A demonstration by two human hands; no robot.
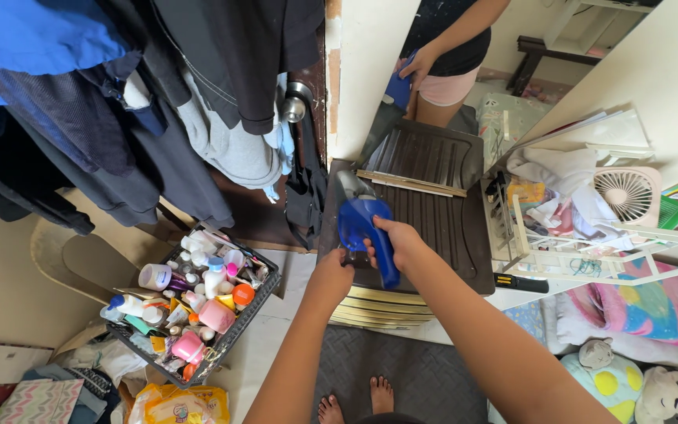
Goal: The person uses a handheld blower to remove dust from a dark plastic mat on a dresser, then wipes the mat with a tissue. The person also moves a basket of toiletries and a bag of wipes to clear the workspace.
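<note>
My right hand (pixel 399 240) grips the handle of a blue handheld vacuum (pixel 364 222), whose grey nozzle points up over the dark brown grooved top of a low cabinet (pixel 441 216). My left hand (pixel 336 267) holds the vacuum's blue body from the left side. A mirror leans against the wall behind the cabinet and reflects me (pixel 441 55) with the blue vacuum in hand. My bare feet (pixel 355 404) stand on a grey mat in front of the cabinet.
A black basket (pixel 254 310) packed with several bottles and tubes sits on the floor at left. Clothes (pixel 119 94) hang above it. A white rack (pixel 590 255) with a small fan (pixel 628 192) and cloths stands at right; plush toys (pixel 629 381) lie below.
</note>
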